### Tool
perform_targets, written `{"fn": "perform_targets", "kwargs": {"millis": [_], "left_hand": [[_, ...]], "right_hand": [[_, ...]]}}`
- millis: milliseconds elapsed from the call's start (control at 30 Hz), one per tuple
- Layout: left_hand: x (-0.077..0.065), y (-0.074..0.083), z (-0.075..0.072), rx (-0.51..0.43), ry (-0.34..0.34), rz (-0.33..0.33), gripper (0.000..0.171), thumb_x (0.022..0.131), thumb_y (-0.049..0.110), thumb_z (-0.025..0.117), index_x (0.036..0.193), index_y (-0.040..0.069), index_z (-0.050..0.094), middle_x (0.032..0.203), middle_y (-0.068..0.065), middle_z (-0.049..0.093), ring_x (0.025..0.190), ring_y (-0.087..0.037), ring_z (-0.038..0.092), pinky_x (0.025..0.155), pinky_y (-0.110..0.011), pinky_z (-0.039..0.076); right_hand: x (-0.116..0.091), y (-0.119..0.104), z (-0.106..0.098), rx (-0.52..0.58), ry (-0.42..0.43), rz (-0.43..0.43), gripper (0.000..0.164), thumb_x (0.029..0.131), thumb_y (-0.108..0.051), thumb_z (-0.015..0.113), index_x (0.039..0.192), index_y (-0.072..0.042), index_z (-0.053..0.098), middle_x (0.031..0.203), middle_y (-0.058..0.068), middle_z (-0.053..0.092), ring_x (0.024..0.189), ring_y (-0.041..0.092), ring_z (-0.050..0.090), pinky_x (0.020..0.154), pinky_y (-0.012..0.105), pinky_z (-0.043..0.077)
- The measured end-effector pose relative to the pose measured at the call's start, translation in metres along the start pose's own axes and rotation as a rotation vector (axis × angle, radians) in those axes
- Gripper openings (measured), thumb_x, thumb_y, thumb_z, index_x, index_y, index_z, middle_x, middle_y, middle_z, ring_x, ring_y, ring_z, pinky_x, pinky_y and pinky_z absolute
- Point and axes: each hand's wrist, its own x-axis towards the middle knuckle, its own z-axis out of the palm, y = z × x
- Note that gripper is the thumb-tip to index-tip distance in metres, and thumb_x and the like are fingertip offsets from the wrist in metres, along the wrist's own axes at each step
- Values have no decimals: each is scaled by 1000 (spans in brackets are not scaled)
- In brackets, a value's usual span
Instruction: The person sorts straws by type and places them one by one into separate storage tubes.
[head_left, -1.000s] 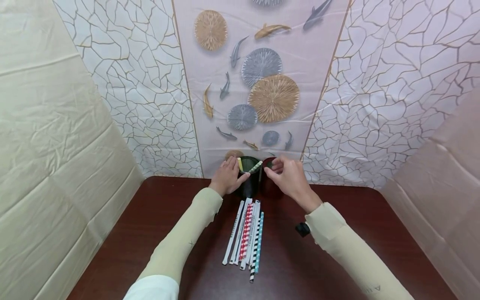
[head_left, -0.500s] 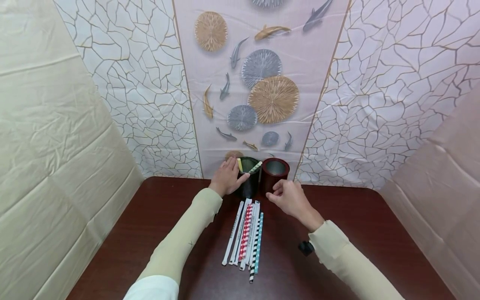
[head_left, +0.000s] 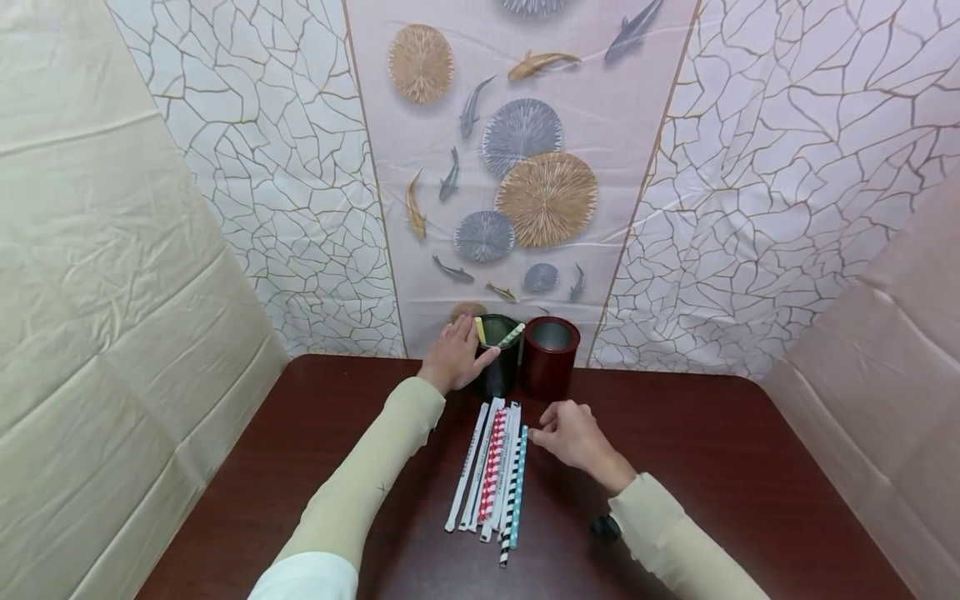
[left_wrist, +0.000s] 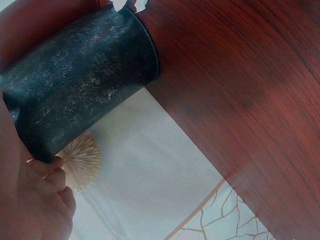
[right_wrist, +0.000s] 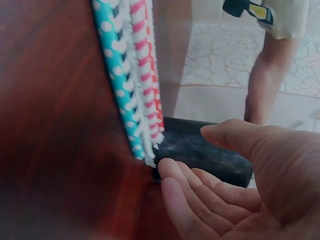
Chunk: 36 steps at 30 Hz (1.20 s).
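Observation:
My left hand (head_left: 459,354) holds the rim of a black cylindrical cup (left_wrist: 85,75), thumb across the near side and fingers at the left. A yellow straw (head_left: 481,330) and a green-and-white striped straw (head_left: 512,335) stick up from that cup. My right hand (head_left: 576,435), holding nothing, is close to the far end of a teal polka-dot straw (head_left: 519,492). In the right wrist view its thumb and fingers are apart. Beside the teal one lie a black-and-white striped straw (head_left: 505,550), red-and-white straws (head_left: 492,467) and several paper-wrapped straws (head_left: 467,467).
A dark red cylindrical cup (head_left: 549,367) stands right of the black one at the back of the brown wooden table (head_left: 675,467). Patterned cloth (head_left: 480,275) hangs behind them, and beige cloth (head_left: 135,333) encloses the left side.
My right hand has come away from above the red cup, down toward the straws, uncovering the cup's opening. The left hand and the black cup stay where they were.

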Motion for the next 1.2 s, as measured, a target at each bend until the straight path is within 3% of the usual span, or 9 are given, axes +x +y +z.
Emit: {"fn": "perform_targets", "kwargs": {"millis": [400,700,1033,1200], "left_hand": [[-2,1,-1,-2,10,4,83,112,62,23,166,-2,26,176,-21,19,166,-33,17,136,-44,18],[-1,1,0,-1,12,3,84,112,62,23,166,-2,26,176,-21,19,166,-34,17,136,-44,18],[0,-1,1,-11,6,6,84,112,63,22,166,-1,25,176,-21,18,166,-33,16,136,-44,18],[0,-1,0,-7,2,6,84,112,62,22,166,-1,24,176,-21,18,166,-33,16,136,-44,18]], "right_hand": [[-8,12,27,5,-61,22,19,88,-18,87,88,-3,76,73,3,71,65,12,62,60,27,54],[-2,13,31,-12,-113,26,34,89,-21,86,63,-8,69,52,2,56,49,12,51,48,23,38],[9,6,29,-64,-196,106,36,90,-23,85,61,-6,73,55,4,66,52,17,62,49,25,46],[15,6,30,-100,-196,145,33,89,-23,86,63,-7,72,56,3,67,54,18,65,65,34,56]]}}
